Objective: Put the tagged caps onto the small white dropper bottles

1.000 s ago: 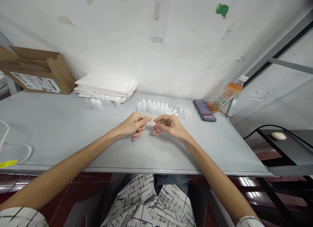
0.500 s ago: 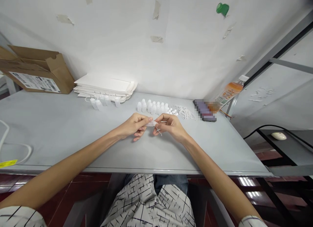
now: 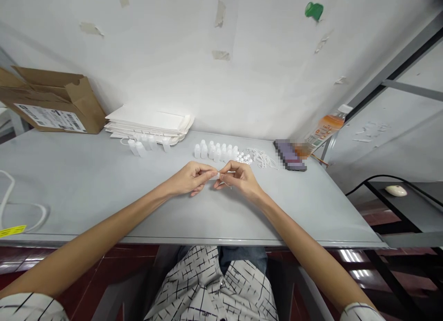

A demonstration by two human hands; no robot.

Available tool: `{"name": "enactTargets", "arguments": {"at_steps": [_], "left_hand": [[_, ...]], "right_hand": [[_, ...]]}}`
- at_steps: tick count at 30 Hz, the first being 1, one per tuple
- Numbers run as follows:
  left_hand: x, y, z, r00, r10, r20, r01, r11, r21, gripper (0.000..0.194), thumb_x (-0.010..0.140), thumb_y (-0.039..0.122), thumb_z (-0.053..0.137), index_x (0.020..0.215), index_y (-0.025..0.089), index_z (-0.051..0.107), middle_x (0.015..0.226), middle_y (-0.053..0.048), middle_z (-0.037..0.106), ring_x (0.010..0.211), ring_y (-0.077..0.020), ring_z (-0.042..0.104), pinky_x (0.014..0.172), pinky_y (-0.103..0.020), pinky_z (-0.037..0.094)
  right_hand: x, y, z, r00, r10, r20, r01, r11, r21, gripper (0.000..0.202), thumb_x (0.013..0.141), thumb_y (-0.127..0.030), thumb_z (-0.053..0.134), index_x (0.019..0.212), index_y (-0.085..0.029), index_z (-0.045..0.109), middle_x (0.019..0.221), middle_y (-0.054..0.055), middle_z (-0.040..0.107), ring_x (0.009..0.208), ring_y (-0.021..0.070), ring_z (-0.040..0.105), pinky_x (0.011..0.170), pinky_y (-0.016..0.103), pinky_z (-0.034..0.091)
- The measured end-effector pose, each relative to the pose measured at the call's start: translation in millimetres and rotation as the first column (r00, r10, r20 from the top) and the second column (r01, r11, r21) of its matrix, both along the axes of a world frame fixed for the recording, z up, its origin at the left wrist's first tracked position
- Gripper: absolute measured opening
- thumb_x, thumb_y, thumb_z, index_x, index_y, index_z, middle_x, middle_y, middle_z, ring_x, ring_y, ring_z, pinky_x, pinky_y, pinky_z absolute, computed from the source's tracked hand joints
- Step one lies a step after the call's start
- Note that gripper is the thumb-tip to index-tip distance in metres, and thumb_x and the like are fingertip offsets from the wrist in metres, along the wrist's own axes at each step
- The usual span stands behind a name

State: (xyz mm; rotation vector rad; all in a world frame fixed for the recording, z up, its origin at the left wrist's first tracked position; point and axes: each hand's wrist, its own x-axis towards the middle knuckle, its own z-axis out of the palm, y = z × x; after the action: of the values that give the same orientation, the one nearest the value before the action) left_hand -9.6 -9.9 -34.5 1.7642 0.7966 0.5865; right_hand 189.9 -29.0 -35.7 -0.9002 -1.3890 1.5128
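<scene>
My left hand is closed around a small translucent squeeze bottle, which lies on its side above the table and is mostly covered by the fingers. At the bottle's neck end, my right hand pinches a thin white strap, only a sliver of which shows below the fingertips. The fingertips of both hands nearly meet. Just beyond them stand several small white bottles in rows. Small caps or tips and a heap of white straps lie to their right.
Several bottles with straps fitted stand at the left, before a stack of white envelopes. A cardboard box is at the far left, near a white cable. A phone and drink bottle are at the right.
My hands have drawn closer together, and my left fingertips have shifted toward the bottle's neck. Less of the bottle and the hanging strap shows now.
</scene>
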Motion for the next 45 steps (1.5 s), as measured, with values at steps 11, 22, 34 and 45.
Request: {"name": "enactTargets", "arguments": {"at_steps": [11, 22, 34, 45], "left_hand": [[3.6, -2.7, -2.2, 0.993, 0.105, -0.053, -0.089, 0.965, 0.247, 0.034, 0.097, 0.035, 0.046, 0.091, 0.012, 0.072, 0.044, 0.007, 0.042, 0.037, -0.0057, 0.038, 0.041, -0.017, 0.032], [3.2, -2.4, -3.6, 0.996, 0.087, 0.025, -0.087, 0.996, 0.006, 0.037, 0.097, 0.042, 0.046, 0.091, 0.011, 0.064, 0.043, 0.007, 0.043, 0.032, -0.0072, 0.042, 0.038, -0.019, 0.038], [10.4, -4.5, -5.6, 0.970, 0.167, 0.174, -0.111, 0.949, -0.294, 0.044, 0.086, 0.054, 0.064, 0.068, 0.017, 0.047, 0.050, 0.010, 0.028, 0.033, -0.0049, 0.037, 0.028, -0.019, 0.042], [10.4, -2.1, -1.2, 0.949, 0.264, 0.173, -0.151, 0.860, -0.487, 0.037, 0.087, 0.046, 0.065, 0.071, 0.015, 0.052, 0.048, 0.011, 0.026, 0.030, -0.0040, 0.029, 0.025, -0.020, 0.041]], "right_hand": [[5.6, 3.1, 1.7, 0.999, 0.020, 0.028, -0.020, 1.000, -0.002, 0.028, 0.070, -0.035, 0.082, 0.076, -0.015, 0.063, 0.073, 0.003, 0.070, 0.071, 0.0192, 0.073, 0.076, 0.040, 0.062], [4.5, 2.4, 3.5, 0.987, 0.008, 0.160, -0.017, 0.998, 0.059, 0.035, 0.071, -0.043, 0.081, 0.080, -0.014, 0.063, 0.068, 0.004, 0.070, 0.072, 0.0205, 0.074, 0.069, 0.036, 0.063], [5.7, 3.2, -1.3, 0.978, 0.001, 0.211, -0.022, 0.995, 0.098, 0.033, 0.074, -0.041, 0.078, 0.081, -0.012, 0.064, 0.069, 0.007, 0.068, 0.072, 0.0223, 0.073, 0.060, 0.035, 0.063], [2.9, 1.8, -3.3, 0.955, -0.044, 0.294, -0.028, 0.971, 0.236, 0.028, 0.082, -0.041, 0.068, 0.088, -0.013, 0.067, 0.073, 0.006, 0.068, 0.069, 0.0187, 0.071, 0.063, 0.034, 0.062]]}}
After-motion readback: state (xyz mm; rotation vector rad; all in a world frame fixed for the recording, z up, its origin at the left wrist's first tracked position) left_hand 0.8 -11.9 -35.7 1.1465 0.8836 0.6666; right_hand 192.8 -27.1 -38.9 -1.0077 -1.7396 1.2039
